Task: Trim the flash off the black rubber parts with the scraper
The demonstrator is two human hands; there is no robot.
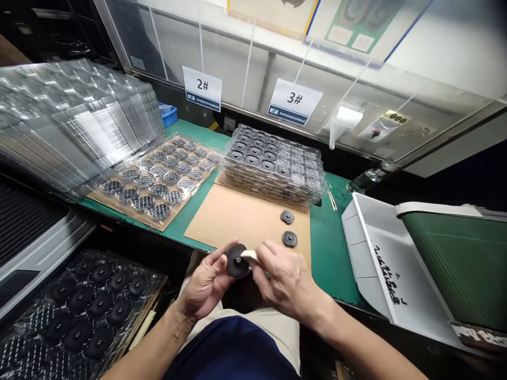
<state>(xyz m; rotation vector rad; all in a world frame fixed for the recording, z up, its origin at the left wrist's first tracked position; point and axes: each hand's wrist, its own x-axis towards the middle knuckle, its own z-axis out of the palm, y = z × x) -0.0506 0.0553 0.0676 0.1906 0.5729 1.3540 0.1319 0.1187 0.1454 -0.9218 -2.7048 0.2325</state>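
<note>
My left hand [212, 282] is closed on the edge of a round black disc part [235, 262] with a small raised hub at its centre. The disc is tilted toward me over the table's front edge. In my right hand [281, 269], closed, is a cream-coloured tool [249, 255] whose tip meets or nearly meets the disc near its hub. Fingers hide most of this tool, so its kind cannot be made out. Just beyond my right hand, a dark disc [290, 239] and a second dark disc [287, 217] lie on a brown cardboard sheet [225, 216].
Stacked clear trays [273, 163] holding dark discs stand behind the cardboard. Left lie a filled tray [154, 177] and a tall pile of clear trays [79, 116]. Lower left is another tray of discs [95, 301]. A white bin [364, 253] with small black pieces borders a green conveyor [459, 253].
</note>
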